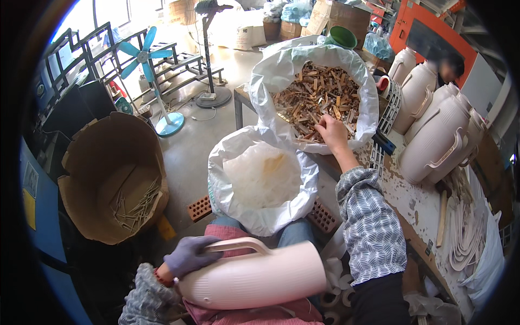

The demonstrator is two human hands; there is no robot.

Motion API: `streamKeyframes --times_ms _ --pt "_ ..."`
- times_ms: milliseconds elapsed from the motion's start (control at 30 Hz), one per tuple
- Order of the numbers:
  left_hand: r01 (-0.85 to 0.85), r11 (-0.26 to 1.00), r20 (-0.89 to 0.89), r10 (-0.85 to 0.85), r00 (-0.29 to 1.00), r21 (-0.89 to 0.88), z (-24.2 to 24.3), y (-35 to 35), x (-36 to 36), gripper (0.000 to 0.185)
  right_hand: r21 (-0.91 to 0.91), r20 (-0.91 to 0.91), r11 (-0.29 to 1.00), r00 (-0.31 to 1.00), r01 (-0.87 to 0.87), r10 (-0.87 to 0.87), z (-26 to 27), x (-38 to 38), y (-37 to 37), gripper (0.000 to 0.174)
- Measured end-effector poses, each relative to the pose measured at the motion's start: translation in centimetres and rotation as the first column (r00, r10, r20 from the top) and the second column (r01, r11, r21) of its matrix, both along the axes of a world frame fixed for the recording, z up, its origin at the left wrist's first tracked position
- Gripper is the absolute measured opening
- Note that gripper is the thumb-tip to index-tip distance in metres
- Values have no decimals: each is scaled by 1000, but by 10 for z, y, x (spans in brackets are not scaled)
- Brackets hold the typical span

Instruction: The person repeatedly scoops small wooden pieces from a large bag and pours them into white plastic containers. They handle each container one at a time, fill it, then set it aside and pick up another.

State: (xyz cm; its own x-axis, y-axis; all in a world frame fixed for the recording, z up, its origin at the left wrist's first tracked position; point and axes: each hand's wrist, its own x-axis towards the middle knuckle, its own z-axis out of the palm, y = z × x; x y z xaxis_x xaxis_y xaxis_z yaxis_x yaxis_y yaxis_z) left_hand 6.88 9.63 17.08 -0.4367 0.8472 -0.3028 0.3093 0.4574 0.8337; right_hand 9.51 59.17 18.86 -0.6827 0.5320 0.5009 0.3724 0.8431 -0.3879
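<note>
My left hand (193,255), in a purple-grey glove, grips the handle end of a pale pink plastic thermos flask shell (260,280), which lies sideways across my lap with its open end to the right. My bare right hand (331,131) reaches into a white woven sack (264,87) full of small brown and clear strips (321,93); its fingertips are pinched at a thin strip. Nearer to me, between my knees, stands a second white sack (221,162) holding whitish translucent material (260,178).
A large cardboard drum (85,170) with thin sticks inside stands at left, near a blue fan (142,57). On the worn bench (410,203) at right are several flask shells (434,146), a hammer (442,215) and handle strips (467,239). Perforated bricks (200,208) flank the near sack. A person (451,69) is beyond.
</note>
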Motion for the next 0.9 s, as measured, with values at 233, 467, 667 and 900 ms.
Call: streamKeyframes --times_ms 233,467,667,900 --pt "73 939 98 -112 989 335 -31 59 -8 42 25 -241 808 781 -589 577 -7 46 -138 14" --pt "-307 809 239 212 948 501 -45 61 -6 33 -98 -241 644 646 -759 724 -39 86 -237 19" --pt "-9 865 -146 95 985 502 -41 42 4 32 -186 -52 693 711 -697 701 -26 104 -265 25" --pt "172 975 387 -213 897 138 -38 33 7 56 112 116 735 743 -669 659 -22 139 -287 15"
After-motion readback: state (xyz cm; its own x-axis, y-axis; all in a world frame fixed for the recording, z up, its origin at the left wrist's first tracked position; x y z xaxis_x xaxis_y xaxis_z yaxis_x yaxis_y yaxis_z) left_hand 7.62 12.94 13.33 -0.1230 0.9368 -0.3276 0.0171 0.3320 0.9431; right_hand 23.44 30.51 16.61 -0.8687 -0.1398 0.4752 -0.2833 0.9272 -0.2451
